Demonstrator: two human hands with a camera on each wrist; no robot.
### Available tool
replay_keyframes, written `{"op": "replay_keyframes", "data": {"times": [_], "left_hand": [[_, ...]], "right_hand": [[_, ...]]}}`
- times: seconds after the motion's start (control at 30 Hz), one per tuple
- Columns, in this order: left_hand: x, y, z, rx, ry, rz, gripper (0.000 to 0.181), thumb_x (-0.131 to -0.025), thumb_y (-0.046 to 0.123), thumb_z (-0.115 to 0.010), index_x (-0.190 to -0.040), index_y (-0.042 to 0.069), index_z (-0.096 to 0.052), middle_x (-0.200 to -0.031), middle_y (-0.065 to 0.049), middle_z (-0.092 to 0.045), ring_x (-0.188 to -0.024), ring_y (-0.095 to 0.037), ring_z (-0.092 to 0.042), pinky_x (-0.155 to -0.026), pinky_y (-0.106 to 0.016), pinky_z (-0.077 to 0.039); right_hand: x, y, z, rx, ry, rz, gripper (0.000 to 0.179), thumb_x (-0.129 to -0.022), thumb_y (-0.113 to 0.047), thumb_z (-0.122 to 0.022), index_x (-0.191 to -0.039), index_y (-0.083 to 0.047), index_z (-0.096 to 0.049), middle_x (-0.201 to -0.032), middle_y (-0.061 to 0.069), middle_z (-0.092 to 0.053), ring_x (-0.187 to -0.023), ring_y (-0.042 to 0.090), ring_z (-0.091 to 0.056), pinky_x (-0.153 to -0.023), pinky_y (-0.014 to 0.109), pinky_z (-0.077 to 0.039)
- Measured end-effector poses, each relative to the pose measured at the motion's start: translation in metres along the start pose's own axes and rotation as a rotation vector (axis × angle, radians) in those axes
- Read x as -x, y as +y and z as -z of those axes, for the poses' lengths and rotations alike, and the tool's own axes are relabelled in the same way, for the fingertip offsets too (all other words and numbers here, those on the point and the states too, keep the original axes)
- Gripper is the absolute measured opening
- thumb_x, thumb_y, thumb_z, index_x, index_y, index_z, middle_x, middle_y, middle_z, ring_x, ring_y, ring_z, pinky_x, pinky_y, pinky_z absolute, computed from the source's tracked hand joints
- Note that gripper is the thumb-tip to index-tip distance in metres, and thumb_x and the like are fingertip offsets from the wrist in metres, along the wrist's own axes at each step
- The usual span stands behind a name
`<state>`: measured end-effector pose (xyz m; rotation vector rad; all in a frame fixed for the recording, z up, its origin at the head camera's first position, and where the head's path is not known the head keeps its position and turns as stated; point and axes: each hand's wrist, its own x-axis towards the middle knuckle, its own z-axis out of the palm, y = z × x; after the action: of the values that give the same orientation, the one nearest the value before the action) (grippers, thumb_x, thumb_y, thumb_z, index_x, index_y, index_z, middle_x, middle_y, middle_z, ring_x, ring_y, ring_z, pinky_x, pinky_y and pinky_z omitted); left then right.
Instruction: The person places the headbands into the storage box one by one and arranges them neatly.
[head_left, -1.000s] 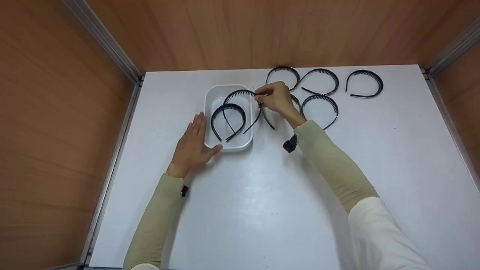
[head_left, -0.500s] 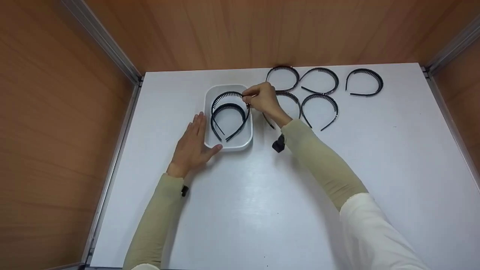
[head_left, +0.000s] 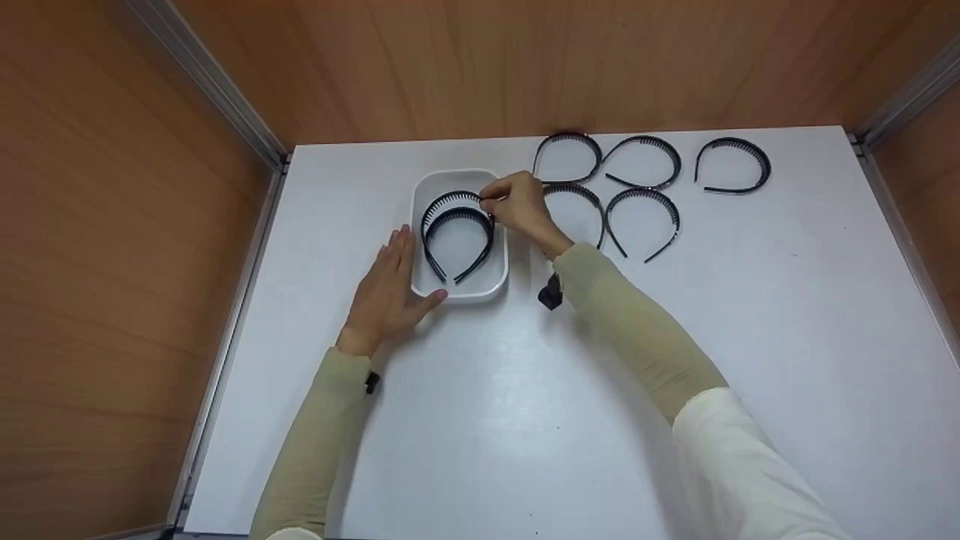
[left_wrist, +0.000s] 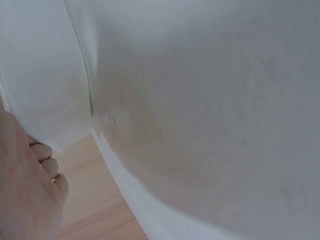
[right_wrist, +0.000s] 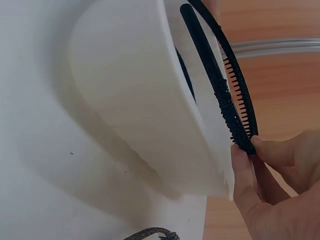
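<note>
Beside the left wall of a white plastic container (head_left: 472, 298), my left hand (head_left: 382, 292) rests with fingers straight and thumb spread along the near corner. In the left wrist view that hand (left_wrist: 30, 185) touches the container's side. My right hand (head_left: 521, 206) pinches a black toothed headband (head_left: 450, 196) by its right side, between thumb and fingertips. The right wrist view has this headband (right_wrist: 243, 100) tilted above the container's rim, a rough, beaded-looking stretch near the fingers. Inside the container lies another black headband (head_left: 459, 213), partly overlapped by the held one.
Several more black headbands lie on the white table right of the container, among them a back one (head_left: 568, 136), a far-right one (head_left: 763, 169) and a front one (head_left: 641, 193). One headband (head_left: 577, 189) is partly behind my right hand. Wooden panels (head_left: 480, 67) border the table.
My right hand has carried the pinched headband left and slightly down, so it now nearly lines up with the one in the container. My left hand has stayed in place.
</note>
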<state>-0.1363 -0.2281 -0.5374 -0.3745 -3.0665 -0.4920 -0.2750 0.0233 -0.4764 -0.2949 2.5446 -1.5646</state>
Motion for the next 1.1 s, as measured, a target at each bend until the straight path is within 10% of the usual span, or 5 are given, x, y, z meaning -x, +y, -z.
{"op": "replay_keyframes", "data": {"times": [0.37, 1.1], "left_hand": [[0.001, -0.002, 0.001, 0.000, -0.001, -0.013, 0.114, -0.098, 0.079, -0.051, -0.172, 0.004, -0.005, -0.181, -0.011, -0.004, -0.168, -0.027, -0.002, -0.137, -0.043, -0.012], [0.000, -0.002, 0.000, -0.008, 0.007, -0.025, 0.112, -0.099, 0.076, -0.051, -0.171, 0.002, -0.008, -0.181, -0.013, -0.007, -0.168, -0.027, -0.004, -0.137, -0.043, -0.012]], "right_hand": [[-0.003, -0.002, -0.011, 0.141, 0.019, 0.008, 0.015, -0.093, -0.004, -0.079, -0.106, -0.004, -0.086, -0.108, 0.012, -0.082, -0.108, 0.023, -0.074, -0.094, 0.031, -0.060], [-0.006, -0.003, -0.016, 0.223, -0.024, 0.046, 0.020, -0.095, -0.002, -0.073, -0.112, 0.001, -0.083, -0.113, 0.015, -0.081, -0.111, 0.023, -0.074, -0.097, 0.036, -0.061]]}}
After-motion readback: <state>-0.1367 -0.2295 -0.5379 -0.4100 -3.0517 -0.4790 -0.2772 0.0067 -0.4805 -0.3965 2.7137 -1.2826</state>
